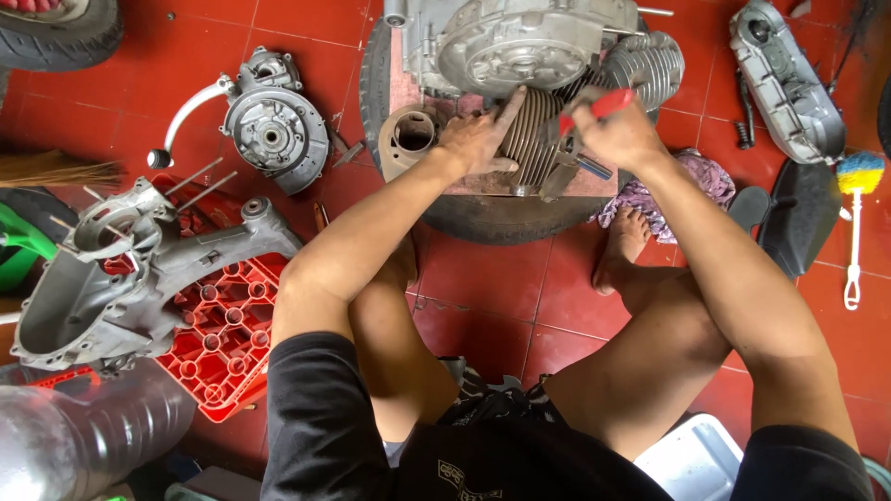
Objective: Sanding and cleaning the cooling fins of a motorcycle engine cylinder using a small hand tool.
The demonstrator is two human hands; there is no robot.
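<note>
**Both hands on the finned cylinder, tool in the right**

Nearest to me I see my own bent knees and bare foot point(624, 243) on the red tile floor point(520, 306); I sit low and close, which keeps both arms short over the work. At near left lies a big grey engine casing point(111, 278) resting on a red plastic crate point(227, 343), likely propped there so it stays off the tiles.

Further out, my left hand point(478, 139) lies mostly flat on the ribbed finned cylinder point(531, 134), one finger stretched toward the engine block; it is pressing, not clasping, and seems to steady the part. My right hand point(617, 134) is closed around a red-handled tool point(599, 107), whose working end meets the cylinder's right side; I cannot tell the tip's shape. The cylinder sits on a board laid over a black tyre point(483, 218), just in front of the grey engine block point(520, 42), with a tan metal sleeve point(408, 137) touching the board's left end. The tyre looks to serve as a soft, raised bench.

At far left a round cover with a curved lever point(264, 121) lies on the tiles. At far right sit a long side cover point(787, 79), a rag point(691, 181) and a blue-headed brush point(856, 209).
</note>
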